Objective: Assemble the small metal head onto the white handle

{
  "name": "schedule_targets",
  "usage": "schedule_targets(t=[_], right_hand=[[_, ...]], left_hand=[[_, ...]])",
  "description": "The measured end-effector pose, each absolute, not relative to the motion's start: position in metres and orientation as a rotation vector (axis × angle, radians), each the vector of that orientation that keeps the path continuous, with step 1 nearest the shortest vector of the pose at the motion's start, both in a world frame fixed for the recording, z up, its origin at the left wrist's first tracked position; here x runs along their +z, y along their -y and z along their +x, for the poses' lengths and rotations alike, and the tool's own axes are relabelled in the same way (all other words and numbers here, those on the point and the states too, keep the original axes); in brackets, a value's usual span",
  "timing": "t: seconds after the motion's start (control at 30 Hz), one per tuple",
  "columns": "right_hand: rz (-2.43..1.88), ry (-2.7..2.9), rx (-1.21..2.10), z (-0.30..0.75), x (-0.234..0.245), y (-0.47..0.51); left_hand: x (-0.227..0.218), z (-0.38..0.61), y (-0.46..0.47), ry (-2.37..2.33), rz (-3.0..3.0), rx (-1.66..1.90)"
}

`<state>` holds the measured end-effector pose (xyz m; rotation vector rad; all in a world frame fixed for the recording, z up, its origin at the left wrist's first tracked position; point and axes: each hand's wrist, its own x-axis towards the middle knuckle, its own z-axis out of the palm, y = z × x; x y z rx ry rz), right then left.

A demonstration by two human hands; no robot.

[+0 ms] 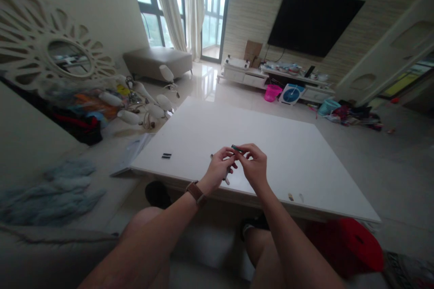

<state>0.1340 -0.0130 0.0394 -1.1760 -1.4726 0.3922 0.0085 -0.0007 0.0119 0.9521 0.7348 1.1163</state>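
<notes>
Fingertips of my left hand (217,171) and right hand (255,165) pinch a small dark piece (237,148) between them, above the white table (285,144); two black strips (166,156) lie on it, leftward.

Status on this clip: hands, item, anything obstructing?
Right hand pinching small dark piece, partly covered. Left hand close against it, hold unclear. Dark strips apart on white table, leftward, not obstructing.
</notes>
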Motion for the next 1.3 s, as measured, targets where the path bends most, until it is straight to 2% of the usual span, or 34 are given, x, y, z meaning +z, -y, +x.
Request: schedule_targets(t=[0.5, 1.3], right_hand=[[-1.141, 1.602, 0.24, 0.137, 0.024, 0.007], [-1.149, 1.482, 0.439, 0.135, 0.021, 0.002]], left_hand=[[0.009, 0.008, 0.006, -0.837, 0.821, 1.084], [0.01, 0.003, -0.001, -1.053, 1.109, 1.097]])
